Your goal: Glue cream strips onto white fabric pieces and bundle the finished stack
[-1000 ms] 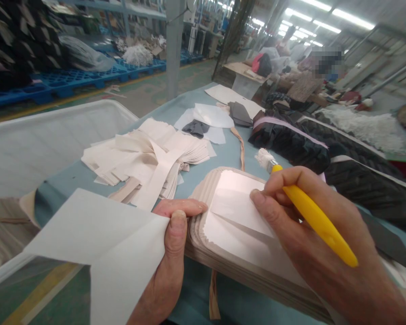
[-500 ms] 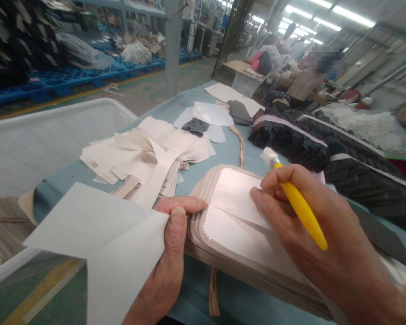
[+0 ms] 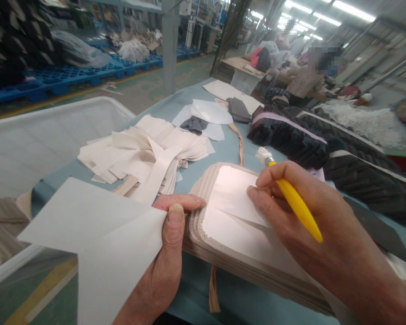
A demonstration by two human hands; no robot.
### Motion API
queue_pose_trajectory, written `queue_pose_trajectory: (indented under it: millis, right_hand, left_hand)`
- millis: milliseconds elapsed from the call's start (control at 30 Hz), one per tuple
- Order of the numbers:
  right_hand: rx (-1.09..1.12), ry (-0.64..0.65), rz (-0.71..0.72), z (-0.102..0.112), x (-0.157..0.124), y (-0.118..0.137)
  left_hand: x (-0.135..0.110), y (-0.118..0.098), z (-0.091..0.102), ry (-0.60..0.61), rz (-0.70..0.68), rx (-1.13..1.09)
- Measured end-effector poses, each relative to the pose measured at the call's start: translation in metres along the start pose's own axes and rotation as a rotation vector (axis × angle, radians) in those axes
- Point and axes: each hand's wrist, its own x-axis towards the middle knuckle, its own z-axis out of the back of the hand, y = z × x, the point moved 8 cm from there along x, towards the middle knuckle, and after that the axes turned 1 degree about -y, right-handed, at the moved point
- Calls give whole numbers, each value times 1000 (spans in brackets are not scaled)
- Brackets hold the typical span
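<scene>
My left hand pinches two white paper sheets between thumb and fingers, beside a thick stack of beige cut pieces. The stack lies on the blue-grey table. My right hand rests on the white sheet topping the stack, thumb pressing the paper. It grips a yellow-handled tool with a white tufted tip pointing away from me.
A loose pile of cream fabric strips lies beyond my left hand. A large white bin stands at the left. Black quilted garments lie at the right. White and grey pieces sit farther back. Blue pallets line the floor.
My right hand has tilted the yellow tool a little more upright. The view has shifted slightly; both hands keep their hold and place.
</scene>
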Motion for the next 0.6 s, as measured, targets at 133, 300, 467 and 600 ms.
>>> queue_pose_trajectory:
  millis: [133, 300, 467, 600]
  right_hand:
    - [1, 6, -4, -1, 0, -1]
    - [-15, 11, -17, -1, 0, -2]
    - [-36, 4, -5, -1, 0, 1]
    - [-40, -7, 16, -1, 0, 3]
  left_hand:
    - [0, -1, 0, -14, -2, -10]
    - [-1, 0, 1, -5, 10, 14]
    - [8, -8, 6, -19, -37, 20]
    - [19, -20, 0, 64, -131, -35]
